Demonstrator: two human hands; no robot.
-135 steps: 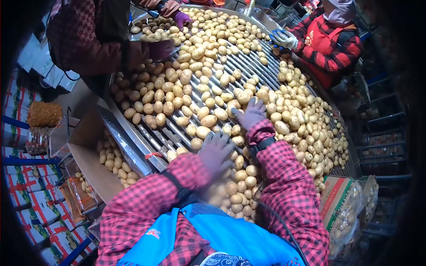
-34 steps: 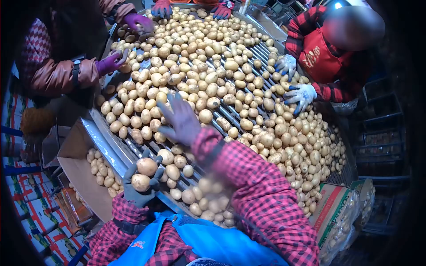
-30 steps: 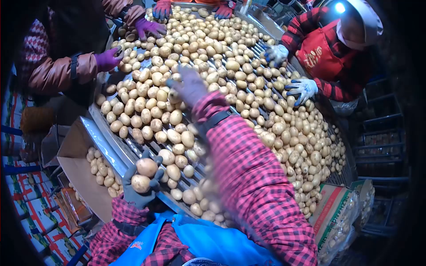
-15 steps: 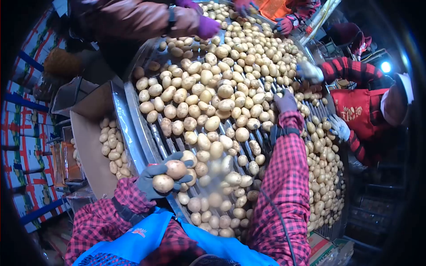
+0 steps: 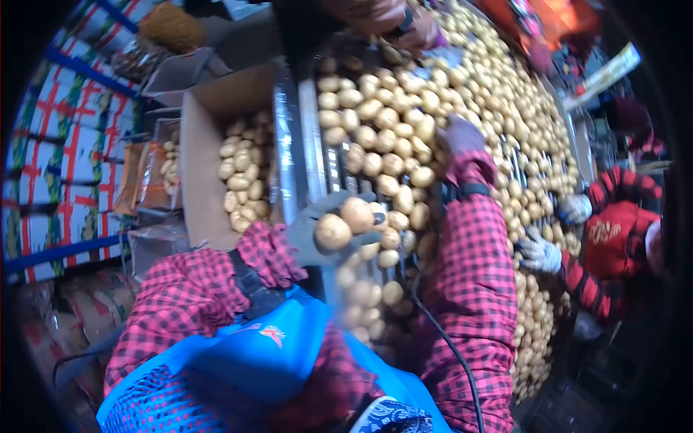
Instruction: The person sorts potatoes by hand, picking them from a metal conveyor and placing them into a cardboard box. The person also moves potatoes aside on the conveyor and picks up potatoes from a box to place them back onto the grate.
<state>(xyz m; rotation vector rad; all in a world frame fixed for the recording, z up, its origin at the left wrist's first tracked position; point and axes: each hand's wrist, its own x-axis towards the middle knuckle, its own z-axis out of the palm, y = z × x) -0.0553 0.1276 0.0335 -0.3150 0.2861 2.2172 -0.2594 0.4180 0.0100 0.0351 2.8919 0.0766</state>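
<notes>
My left hand [image 5: 314,231], in a grey glove, is closed around two potatoes [image 5: 345,224] near the edge of the sorting belt. Palm up, it cups them with fingers curled at their far side. My right hand [image 5: 463,137], also gloved, reaches forward among the potatoes [image 5: 404,137] spread over the rollers. Its fingers are blurred and partly hidden by the hand itself. Below my left hand, more potatoes lie along the near end of the roller bed.
A cardboard box [image 5: 202,166] partly filled with potatoes stands left of the metal side rail [image 5: 310,137]. Across the belt, a person in a red apron [image 5: 613,234] has gloved hands at the potatoes. Another person's arm [image 5: 375,14] enters at the top. Printed cartons [image 5: 54,162] are stacked at far left.
The view has swung left, so the belt and box appear farther right. My left hand still holds the two potatoes; my right hand stays over the belt.
</notes>
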